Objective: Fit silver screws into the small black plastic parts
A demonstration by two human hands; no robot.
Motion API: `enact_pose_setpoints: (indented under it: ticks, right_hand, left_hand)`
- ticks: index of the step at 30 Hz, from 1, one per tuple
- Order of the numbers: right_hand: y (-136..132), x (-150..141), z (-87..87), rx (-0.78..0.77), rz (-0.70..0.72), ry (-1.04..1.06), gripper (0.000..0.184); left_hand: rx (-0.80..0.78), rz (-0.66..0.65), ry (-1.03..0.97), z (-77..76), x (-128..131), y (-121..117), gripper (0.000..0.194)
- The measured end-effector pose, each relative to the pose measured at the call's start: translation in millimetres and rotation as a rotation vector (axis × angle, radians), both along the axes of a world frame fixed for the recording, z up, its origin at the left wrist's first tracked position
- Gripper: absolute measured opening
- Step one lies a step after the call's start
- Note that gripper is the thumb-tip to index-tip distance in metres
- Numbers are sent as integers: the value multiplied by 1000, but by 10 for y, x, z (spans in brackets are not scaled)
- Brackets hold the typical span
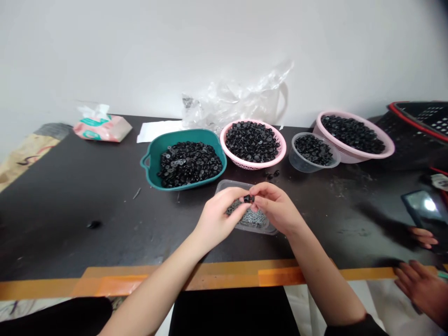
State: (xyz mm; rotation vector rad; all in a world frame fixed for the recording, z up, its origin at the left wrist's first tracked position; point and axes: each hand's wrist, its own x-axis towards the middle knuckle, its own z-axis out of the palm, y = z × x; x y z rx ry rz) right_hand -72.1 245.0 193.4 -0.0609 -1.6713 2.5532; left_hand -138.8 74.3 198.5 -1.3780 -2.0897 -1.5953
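Note:
My left hand (222,212) pinches a small black plastic part (248,199) between thumb and fingers. From the other side, my right hand (276,205) closes its thumb and fingertips on the small end of the same part; whether that end is a separate piece cannot be made out. Both hands are held over a clear plastic tray (269,229) of small silver screws (255,219), hiding much of it. Just behind the tray, a few loose black parts (272,174) lie on the dark table (168,228).
Behind my hands stand a green basin (146,175), a pink basket (233,161), a clear tub (301,164) and another pink basket (388,151), all holding black parts. A tissue pack (101,128) sits back left. Another person's hands (416,284) and a phone (423,210) are at right.

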Motion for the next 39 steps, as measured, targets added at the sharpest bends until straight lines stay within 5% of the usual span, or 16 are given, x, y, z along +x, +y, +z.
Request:
enact_pose_setpoints:
  ticks: [8, 19, 39]
  right_hand:
    - [-20, 30, -10, 95, -64, 94, 9]
    - [-112, 84, 8, 166, -165, 153, 12]
    - [-126, 152, 2, 174, -129, 201, 14]
  left_hand:
    - [3, 6, -325, -51, 43, 4, 18]
    - [204, -286, -828, -16, 84, 56, 25]
    - [230, -287, -748, 0, 118, 39, 24]
